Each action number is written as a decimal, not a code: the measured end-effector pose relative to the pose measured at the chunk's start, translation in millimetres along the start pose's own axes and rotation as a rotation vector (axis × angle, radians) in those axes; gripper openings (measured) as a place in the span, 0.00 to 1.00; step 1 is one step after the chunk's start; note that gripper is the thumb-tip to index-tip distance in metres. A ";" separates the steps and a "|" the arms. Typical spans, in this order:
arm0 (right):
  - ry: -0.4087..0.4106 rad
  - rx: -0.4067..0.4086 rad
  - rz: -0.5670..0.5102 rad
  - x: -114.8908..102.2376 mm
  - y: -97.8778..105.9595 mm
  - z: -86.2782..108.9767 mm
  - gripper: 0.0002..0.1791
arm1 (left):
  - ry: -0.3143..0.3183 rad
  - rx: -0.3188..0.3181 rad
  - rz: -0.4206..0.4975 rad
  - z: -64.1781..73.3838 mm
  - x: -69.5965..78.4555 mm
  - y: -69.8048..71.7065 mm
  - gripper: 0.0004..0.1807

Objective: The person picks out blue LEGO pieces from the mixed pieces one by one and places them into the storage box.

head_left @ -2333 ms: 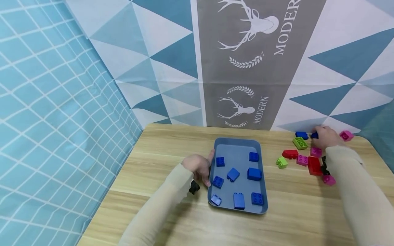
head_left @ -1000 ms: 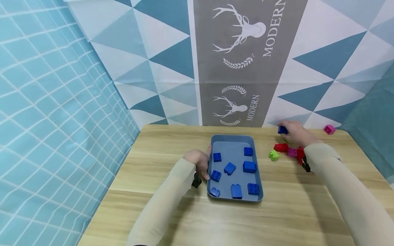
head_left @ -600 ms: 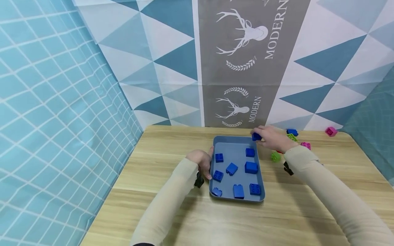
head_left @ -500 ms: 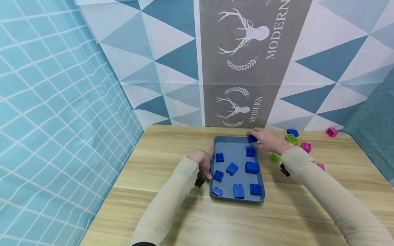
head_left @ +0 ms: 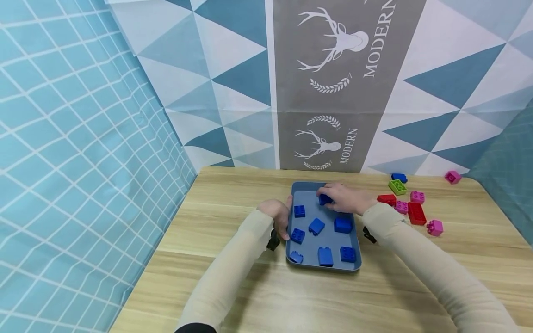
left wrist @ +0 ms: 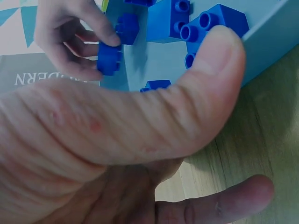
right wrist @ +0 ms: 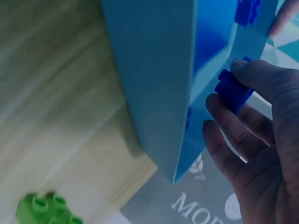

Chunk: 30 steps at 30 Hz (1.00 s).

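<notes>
My right hand [head_left: 345, 200] pinches a blue toy building brick [head_left: 325, 199] between thumb and fingers, over the far end of a blue-grey tray [head_left: 306, 187]. In the right wrist view the held brick [right wrist: 233, 91] shows its studs at the thumb tip. Several other blue bricks lie spread in the tray, among them a tilted one [head_left: 316, 226] near the middle and a larger one [head_left: 343, 225] by the right wall. My left hand [head_left: 276, 215] rests against the tray's left side, its fingers extended. Its thumb [left wrist: 217, 60] overlaps the rim in the left wrist view.
Right of the tray lie loose bricks: red [head_left: 417, 213], pink [head_left: 435, 227], lime green [head_left: 397, 187] and one blue [head_left: 399, 177]. A far pink brick [head_left: 453, 177] is by the back cloth. Another green brick [right wrist: 46, 210] shows in the right wrist view.
My right hand has picked up a blue brick from the scattered group and carried it left, over the tray's far end. My left hand has stayed at the tray's left side.
</notes>
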State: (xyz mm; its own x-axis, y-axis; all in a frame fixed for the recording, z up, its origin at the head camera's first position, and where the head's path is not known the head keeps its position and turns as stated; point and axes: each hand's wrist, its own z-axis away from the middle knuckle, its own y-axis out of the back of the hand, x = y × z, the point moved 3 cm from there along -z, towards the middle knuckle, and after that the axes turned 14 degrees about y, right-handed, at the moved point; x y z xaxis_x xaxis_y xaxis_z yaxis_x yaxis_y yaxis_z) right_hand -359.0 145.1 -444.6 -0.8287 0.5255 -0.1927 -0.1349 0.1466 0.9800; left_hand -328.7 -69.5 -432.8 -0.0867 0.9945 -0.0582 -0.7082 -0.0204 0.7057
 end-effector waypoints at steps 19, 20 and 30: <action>-0.019 -0.072 -0.063 -8.2 -20.6 -11.3 0.20 | -0.010 -0.010 -0.012 1.7 -0.4 1.3 0.80; -0.022 -0.069 -0.063 -7.7 -21.1 -11.6 0.20 | -0.006 -0.011 -0.012 1.9 -0.2 1.3 0.80; -0.136 -0.092 -0.084 -12.6 -23.2 -13.1 0.30 | 0.026 -0.018 -0.010 2.6 1.1 1.9 0.80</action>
State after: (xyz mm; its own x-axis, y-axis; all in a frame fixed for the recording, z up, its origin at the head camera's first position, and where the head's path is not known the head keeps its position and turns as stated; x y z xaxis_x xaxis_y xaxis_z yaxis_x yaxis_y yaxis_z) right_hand -352.6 124.1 -464.2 -0.7320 0.6242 -0.2731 -0.2548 0.1209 0.9594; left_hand -328.4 -68.2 -429.8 -0.0975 0.9917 -0.0838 -0.7219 -0.0125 0.6919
